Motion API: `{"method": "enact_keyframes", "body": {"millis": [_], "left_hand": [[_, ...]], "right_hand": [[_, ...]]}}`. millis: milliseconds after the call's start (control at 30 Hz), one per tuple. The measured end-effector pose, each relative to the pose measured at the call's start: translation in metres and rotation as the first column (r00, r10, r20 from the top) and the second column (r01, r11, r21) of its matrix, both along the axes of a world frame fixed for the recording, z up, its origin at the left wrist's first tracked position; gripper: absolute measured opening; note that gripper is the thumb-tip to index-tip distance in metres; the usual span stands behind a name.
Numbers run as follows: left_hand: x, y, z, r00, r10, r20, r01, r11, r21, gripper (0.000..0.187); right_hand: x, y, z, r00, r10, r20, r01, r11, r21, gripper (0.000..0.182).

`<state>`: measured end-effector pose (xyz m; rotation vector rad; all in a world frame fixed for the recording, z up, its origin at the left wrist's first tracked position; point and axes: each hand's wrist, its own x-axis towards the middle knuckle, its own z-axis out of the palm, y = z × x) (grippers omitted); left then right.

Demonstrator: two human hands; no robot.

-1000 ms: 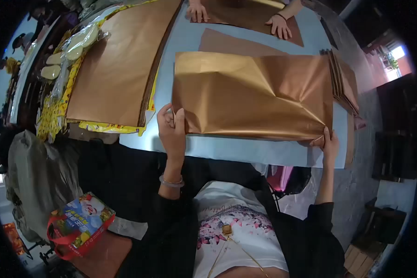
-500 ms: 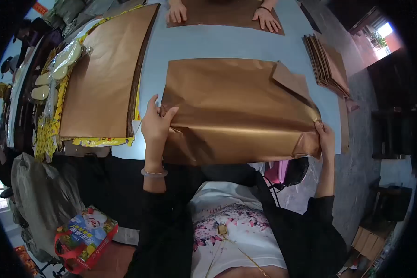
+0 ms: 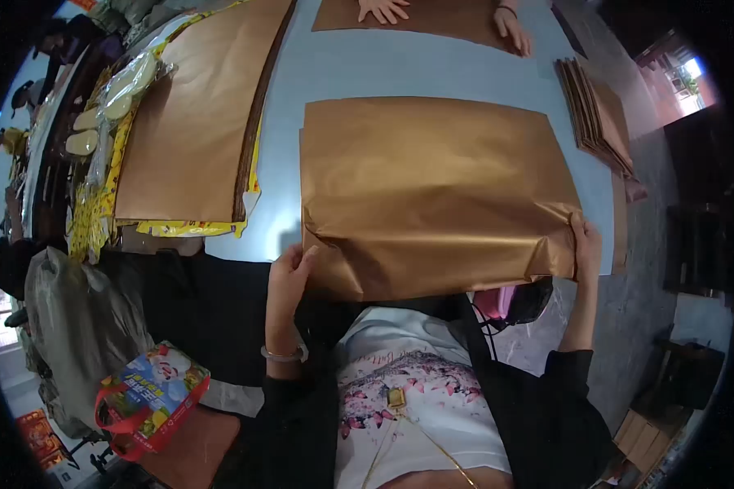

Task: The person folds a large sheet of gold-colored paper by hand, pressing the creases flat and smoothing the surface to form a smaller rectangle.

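A large piece of brown paper [image 3: 440,163] with a bronze sheen lies across the table in front of me, in at least two layers. Its near end is raised and creased, with folds at both corners, and hangs over the table edge. At the near left corner, my left hand [image 3: 288,281] is closed on the paper's edge, thumb uppermost. My right hand [image 3: 585,244] pinches the near right corner, the fingers partly hidden by the paper.
A stack of brown sheets [image 3: 196,122] lies on yellow packaging [image 3: 187,229] at left. Folded brown paper [image 3: 591,114] is piled at right. Across the pale table [image 3: 432,69], another person's hands [image 3: 383,11] rest on brown paper. A printed bag [image 3: 159,391] sits at lower left.
The turned-up flap at the paper's far right corner now lies flat. My left hand has moved down the left edge towards me, and its fingers have closed on the near corner.
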<state>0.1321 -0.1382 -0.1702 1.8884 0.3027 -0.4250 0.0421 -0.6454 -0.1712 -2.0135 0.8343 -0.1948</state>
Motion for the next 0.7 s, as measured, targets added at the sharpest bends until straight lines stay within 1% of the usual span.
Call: {"method": "enact_keyframes", "body": {"millis": [33, 100, 133, 167, 200, 233, 267, 300, 333, 367, 433, 467, 500, 567, 600, 633, 667, 700], "left_hand": [[0.002, 0.002, 0.001, 1.000, 0.006, -0.001, -0.006, 1.000, 0.003, 0.031], [0.011, 0.009, 0.004, 0.998, -0.061, 0.029, 0.063, 0.996, -0.066, 0.031], [0.018, 0.021, -0.003, 0.997, -0.079, 0.018, 0.079, 0.996, 0.031, 0.031], [0.016, 0.016, 0.019, 0.999, -0.048, -0.006, 0.048, 0.996, -0.080, 0.029], [0.010, 0.011, 0.040, 0.999, -0.024, -0.038, 0.016, 0.981, -0.193, 0.028], [0.010, 0.026, 0.030, 0.991, -0.074, -0.113, 0.053, 0.983, -0.176, 0.026], [0.005, 0.031, 0.028, 0.987, -0.109, -0.117, 0.086, 0.979, -0.184, 0.026], [0.000, 0.034, 0.026, 0.980, -0.116, -0.161, 0.087, 0.980, -0.180, 0.025], [-0.006, 0.034, 0.024, 0.972, -0.119, -0.202, 0.084, 0.981, -0.175, 0.025], [-0.012, 0.034, 0.020, 0.968, -0.149, -0.201, 0.112, 0.976, -0.184, 0.025], [-0.023, 0.032, 0.014, 0.967, -0.103, -0.233, 0.041, 0.965, -0.260, 0.025], [-0.027, 0.029, 0.014, 0.981, -0.070, -0.181, 0.033, 0.980, -0.197, 0.024], [-0.030, 0.029, 0.014, 0.978, -0.095, -0.184, 0.057, 0.978, -0.201, 0.024], [-0.031, 0.026, 0.016, 0.979, 0.085, -0.183, -0.135, 0.949, -0.286, 0.022], [-0.029, 0.021, 0.018, 0.981, 0.060, -0.185, -0.113, 0.951, -0.288, 0.022], [-0.027, 0.014, 0.024, 0.979, 0.153, -0.138, -0.188, 0.933, -0.306, 0.021], [-0.025, 0.008, 0.027, 0.965, 0.247, -0.091, -0.263, 0.907, -0.328, 0.021], [-0.020, 0.029, 0.016, 0.989, 0.130, -0.075, -0.149, 0.922, -0.358, 0.024]], "right_hand": [[0.006, 0.000, 0.002, 1.000, 0.006, -0.001, -0.006, 1.000, 0.003, 0.042], [0.018, -0.003, 0.023, 1.000, 0.010, 0.015, -0.008, 0.991, -0.131, 0.040], [0.025, 0.014, 0.051, 0.999, 0.024, 0.038, -0.018, 0.988, -0.152, 0.039], [0.026, 0.017, 0.055, 0.999, 0.000, 0.036, 0.005, 0.988, -0.156, 0.039], [0.025, 0.014, 0.059, 0.998, 0.026, 0.056, -0.019, 0.991, -0.130, 0.039], [0.023, 0.008, 0.062, 0.996, 0.051, 0.076, -0.043, 0.994, -0.106, 0.040], [0.019, 0.001, 0.058, 0.996, 0.090, -0.003, -0.089, 0.989, -0.118, 0.039], [0.013, -0.005, 0.050, 0.989, 0.124, -0.080, -0.133, 0.984, -0.122, 0.039], [0.008, -0.001, 0.048, 0.985, 0.166, -0.046, -0.166, 0.986, -0.002, 0.042], [0.003, 0.004, 0.047, 0.989, 0.137, -0.048, -0.137, 0.990, -0.011, 0.042], [-0.006, 0.007, 0.043, 0.994, 0.089, -0.067, -0.080, 0.989, 0.122, 0.045], [-0.017, 0.000, 0.033, 0.999, 0.019, 0.040, -0.033, 0.925, 0.378, 0.047], [-0.027, -0.008, 0.036, 0.999, -0.005, 0.037, -0.009, 0.927, 0.374, 0.047], [-0.046, -0.020, 0.045, 0.966, 0.245, -0.083, -0.166, 0.834, 0.525, 0.044], [-0.053, -0.013, 0.035, 0.985, 0.165, 0.047, -0.159, 0.777, 0.609, 0.041], [-0.059, -0.012, 0.031, 0.989, 0.142, 0.047, -0.141, 0.783, 0.606, 0.041], [-0.062, -0.013, 0.029, 0.962, 0.260, 0.077, -0.259, 0.799, 0.542, 0.040], [-0.065, -0.013, 0.028, 0.920, 0.379, 0.098, -0.378, 0.797, 0.471, 0.039]]}}
